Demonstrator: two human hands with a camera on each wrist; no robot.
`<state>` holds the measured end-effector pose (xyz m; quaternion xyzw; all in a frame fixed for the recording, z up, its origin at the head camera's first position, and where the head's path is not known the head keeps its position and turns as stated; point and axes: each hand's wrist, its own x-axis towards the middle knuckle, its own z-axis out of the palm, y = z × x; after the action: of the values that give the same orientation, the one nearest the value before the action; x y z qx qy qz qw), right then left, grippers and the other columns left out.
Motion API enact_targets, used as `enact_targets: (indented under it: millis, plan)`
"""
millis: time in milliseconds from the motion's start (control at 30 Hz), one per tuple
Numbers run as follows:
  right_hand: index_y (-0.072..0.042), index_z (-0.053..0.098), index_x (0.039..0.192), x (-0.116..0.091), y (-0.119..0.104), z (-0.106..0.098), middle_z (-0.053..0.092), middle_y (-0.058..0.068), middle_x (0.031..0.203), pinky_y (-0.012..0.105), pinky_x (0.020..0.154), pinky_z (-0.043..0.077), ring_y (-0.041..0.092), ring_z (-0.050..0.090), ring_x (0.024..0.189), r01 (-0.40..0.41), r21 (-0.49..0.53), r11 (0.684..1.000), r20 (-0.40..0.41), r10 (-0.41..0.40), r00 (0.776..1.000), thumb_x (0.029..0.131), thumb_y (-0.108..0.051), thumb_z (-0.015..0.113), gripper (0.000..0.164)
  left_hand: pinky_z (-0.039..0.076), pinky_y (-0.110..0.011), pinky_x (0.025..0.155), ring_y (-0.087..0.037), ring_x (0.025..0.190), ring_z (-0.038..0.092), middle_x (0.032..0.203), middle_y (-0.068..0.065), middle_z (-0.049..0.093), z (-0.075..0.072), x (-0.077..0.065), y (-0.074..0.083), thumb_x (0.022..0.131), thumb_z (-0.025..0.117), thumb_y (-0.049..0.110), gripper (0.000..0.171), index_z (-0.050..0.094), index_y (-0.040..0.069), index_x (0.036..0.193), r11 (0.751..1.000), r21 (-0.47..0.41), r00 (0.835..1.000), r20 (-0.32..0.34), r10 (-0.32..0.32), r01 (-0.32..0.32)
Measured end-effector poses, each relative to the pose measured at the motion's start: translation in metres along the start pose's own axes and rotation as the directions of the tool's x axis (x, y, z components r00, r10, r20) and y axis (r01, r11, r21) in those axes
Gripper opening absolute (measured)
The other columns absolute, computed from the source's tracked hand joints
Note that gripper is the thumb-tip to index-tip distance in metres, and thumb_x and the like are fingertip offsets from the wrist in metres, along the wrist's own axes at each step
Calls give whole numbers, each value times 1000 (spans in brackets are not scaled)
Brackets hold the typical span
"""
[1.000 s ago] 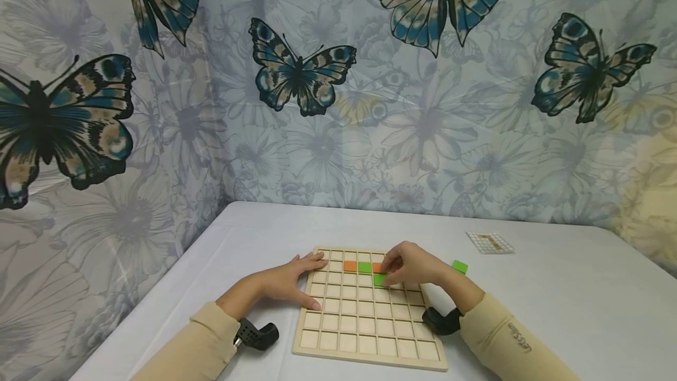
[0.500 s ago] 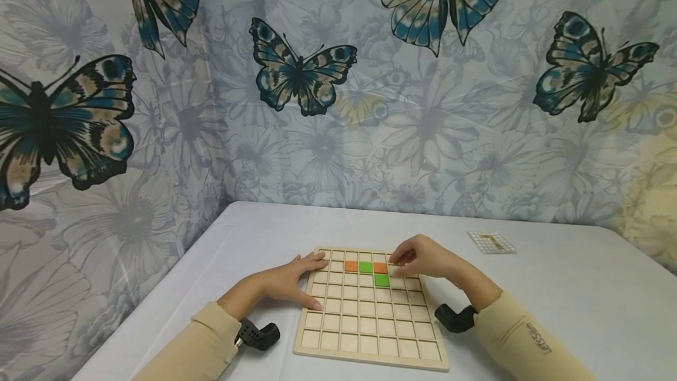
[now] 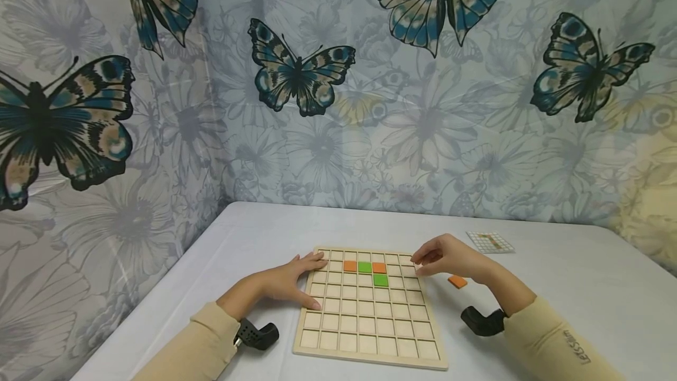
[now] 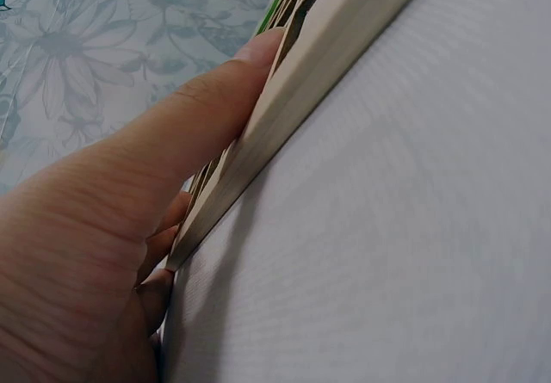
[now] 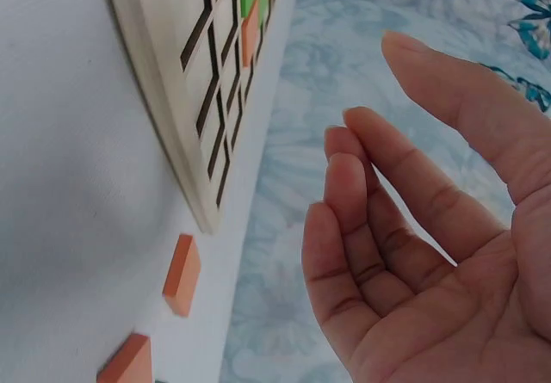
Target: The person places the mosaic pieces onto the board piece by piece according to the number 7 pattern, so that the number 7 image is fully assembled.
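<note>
A wooden grid board (image 3: 367,344) lies on the white table. In its far rows sit an orange tile (image 3: 350,266), a green tile (image 3: 365,267), a second orange tile (image 3: 379,268) and, one row nearer, another green tile (image 3: 381,280). My left hand (image 3: 285,281) rests on the board's left edge with fingers spread; in the left wrist view its thumb (image 4: 207,108) lies over the rim. Beyond the board's right edge hovers my right hand (image 3: 449,258), its fingers loosely bent and holding nothing. Loose orange tiles (image 5: 182,275) lie beneath it on the table.
A small card with a printed grid pattern (image 3: 490,242) lies at the back right of the table. Behind the table hangs a cloth with butterflies (image 3: 298,69). Black wrist devices (image 3: 481,321) hang below both forearms.
My right hand has let go of the green tile in the second row and moved right, off the board. A loose orange tile now shows beside the right forearm. The left hand stays put.
</note>
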<state>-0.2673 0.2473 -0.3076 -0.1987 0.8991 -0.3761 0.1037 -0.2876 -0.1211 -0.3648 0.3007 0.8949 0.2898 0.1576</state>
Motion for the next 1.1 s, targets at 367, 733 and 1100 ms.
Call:
enact_targets:
  millis: [367, 733, 1100]
  plan:
    - [2, 66, 107, -19, 12, -10, 67, 13, 106, 24, 74, 52, 16, 60, 91, -54, 21, 998, 1, 54, 999, 78, -24, 75, 39, 7, -65, 111, -42, 143, -5, 158, 3, 10, 1, 1, -1, 69, 78, 49, 92, 32, 28, 146, 1000, 5, 1000, 1, 1, -1]
    - [-1, 66, 109, -35, 26, -20, 65, 14, 112, 30, 79, 52, 17, 59, 96, -101, -17, 995, -36, 100, 994, 80, -27, 73, 39, 6, -64, 112, -41, 143, -5, 158, 3, 10, 1, 1, -3, 68, 78, 49, 92, 33, 28, 146, 1000, -2, 1000, -4, -4, 4]
    - [5, 63, 114, -40, 45, -27, 63, 20, 115, 23, 77, 53, 19, 63, 98, -62, 38, 997, -55, 64, 996, 84, -19, 69, 39, 5, -62, 113, -39, 143, -5, 158, 2, 10, 1, 1, -2, 69, 79, 47, 92, 33, 26, 146, 1000, -18, 1000, -4, 9, -9]
